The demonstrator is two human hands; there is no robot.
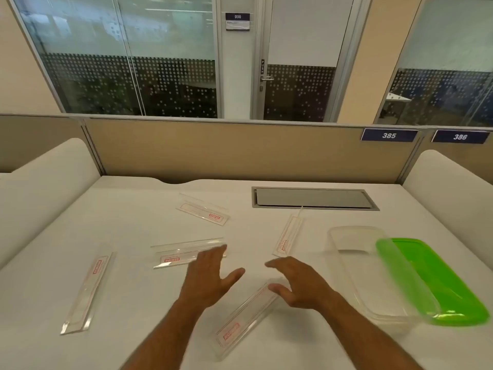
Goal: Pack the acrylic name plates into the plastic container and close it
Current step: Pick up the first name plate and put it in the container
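hands: left hand (210, 276) and right hand (296, 281) apart, fingers spread, holding nothing
name plates: five scattered on the tabletop (133, 209); nearest plate (244, 320) under the right hand (blurry)
container (357, 265): right edge, green lid (437, 281) leaning on it

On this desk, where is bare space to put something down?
Bare: the near-left corner beside the leftmost name plate, and the far-left strip behind the far name plate. Crowded: the middle, around both hands, and the right side with the container and green lid.
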